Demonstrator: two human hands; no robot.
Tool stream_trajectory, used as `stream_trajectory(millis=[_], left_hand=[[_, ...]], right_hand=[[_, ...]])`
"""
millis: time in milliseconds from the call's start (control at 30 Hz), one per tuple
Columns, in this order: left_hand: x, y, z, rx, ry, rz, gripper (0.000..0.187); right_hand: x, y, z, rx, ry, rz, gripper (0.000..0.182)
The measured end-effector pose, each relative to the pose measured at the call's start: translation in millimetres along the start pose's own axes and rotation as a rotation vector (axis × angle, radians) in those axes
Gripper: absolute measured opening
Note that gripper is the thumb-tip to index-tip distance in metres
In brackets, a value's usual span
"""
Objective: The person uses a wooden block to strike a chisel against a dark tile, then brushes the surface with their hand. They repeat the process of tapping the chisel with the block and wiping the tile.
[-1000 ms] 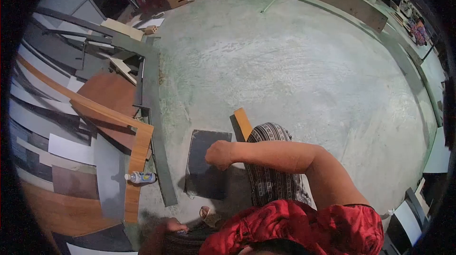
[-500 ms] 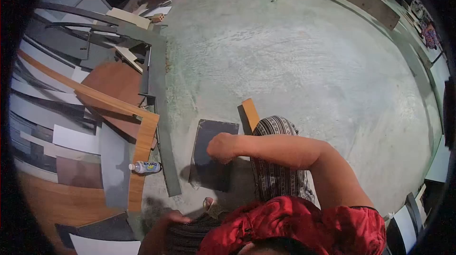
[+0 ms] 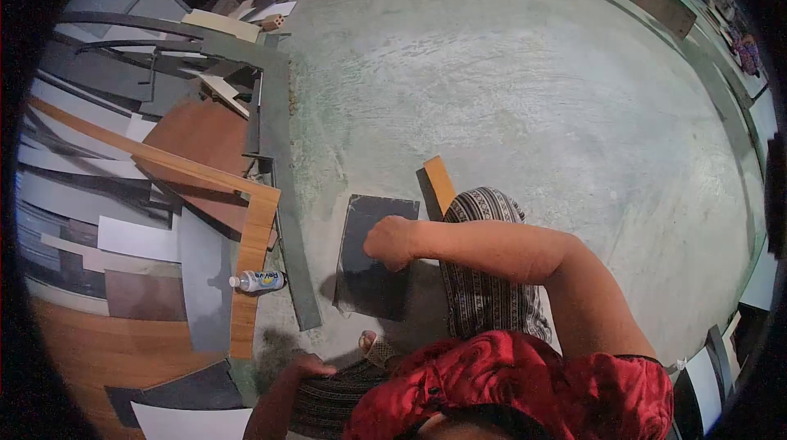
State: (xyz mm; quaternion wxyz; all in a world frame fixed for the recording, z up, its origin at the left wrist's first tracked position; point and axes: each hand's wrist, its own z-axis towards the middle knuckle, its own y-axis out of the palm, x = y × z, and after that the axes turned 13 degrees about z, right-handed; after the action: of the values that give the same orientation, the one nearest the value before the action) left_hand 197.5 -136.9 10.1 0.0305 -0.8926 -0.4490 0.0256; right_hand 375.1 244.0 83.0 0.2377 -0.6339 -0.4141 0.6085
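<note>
One dark panel (image 3: pixel 373 256) lies flat on the floor near your knees; your right hand (image 3: pixel 388 241) rests on it with fingers curled together. Your left hand (image 3: pixel 305 369) sits on your knee, fingers hidden. One bottle (image 3: pixel 258 280) lies left.

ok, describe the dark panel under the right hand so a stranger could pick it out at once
Start at the bare concrete floor, then find the pile of boards along its left edge. Just right of the pile, in front of the person's knees, a dark panel lies flat on the floor, with the closed right hand resting on it. Unlike the neighbouring orange-edged board, it is near-black and rectangular.
</note>
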Motion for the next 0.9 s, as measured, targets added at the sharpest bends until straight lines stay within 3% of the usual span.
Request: stream_trajectory(millis=[33,67,133,267,333,367,400,433,467,567,633,767,833,900], left_hand=[[0.8,4.0,-8.5,0.079,0.115,-0.105,0.079],[-14.2,9.0,14.1,0.081,0.109,-0.107,0.079],[-50.4,17.2,72.3,0.123,-0.062,0.219,0.086],[-52.4,8.7,57.4,0.023,-0.013,0.053,0.089],[-89.7,26.7,97.9,0.141,0.225,0.411,0.085],[-100.9,25.8,107.2,0.141,0.226,0.415,0.085],[-58.7,-0.4,68.4,0.117,0.101,0.351,0.081],[33.0,-6.5,-17.1,0.092,-0.021,0.285,0.077],[39.8,-9.0,-26.8,0.09,-0.013,0.284,0.077],[25.9,-5.3,-16.0,0.116,-0.018,0.211,0.07],[-32.5,1.8,39.5,0.125,0.234,0.179,0.065],[-47.3,8.3,70.5,0.069,0.071,0.127,0.066],[-33.1,19.5,65.7,0.27,-0.078,0.261,0.072],[-8.2,13.8,25.5,0.22,0.035,0.148,0.076]], right_hand=[[0.3,1.4,1.7,0.006,0.002,-0.007,0.02],[0.4,2.3,3.6,0.009,-0.004,-0.005,0.02],[0.4,2.0,5.2,0.006,-0.009,0.031,0.021],[-5.3,-4.2,0.8,-0.012,0.004,0.038,0.022],[-5.4,-4.1,-0.6,-0.02,0.005,0.016,0.022],[-5.5,-4.0,-1.9,-0.018,0.009,0.016,0.022],[-5.3,-3.7,-4.1,0.001,0.008,0.022,0.022],[-4.6,-3.3,-6.4,0.017,0.008,0.027,0.022],[-3.2,-2.7,-7.8,0.011,0.013,0.024,0.022],[0.0,-1.7,-9.0,0.045,-0.042,0.027,0.021],[1.4,-1.6,-7.0,-0.011,-0.009,0.004,0.019],[5.4,5.2,0.2,0.032,-0.031,-0.008,0.017],[2.6,2.8,1.6,0.038,-0.033,-0.012,0.018],[-2.5,-2.4,-1.9,0.027,-0.042,-0.003,0.018]])
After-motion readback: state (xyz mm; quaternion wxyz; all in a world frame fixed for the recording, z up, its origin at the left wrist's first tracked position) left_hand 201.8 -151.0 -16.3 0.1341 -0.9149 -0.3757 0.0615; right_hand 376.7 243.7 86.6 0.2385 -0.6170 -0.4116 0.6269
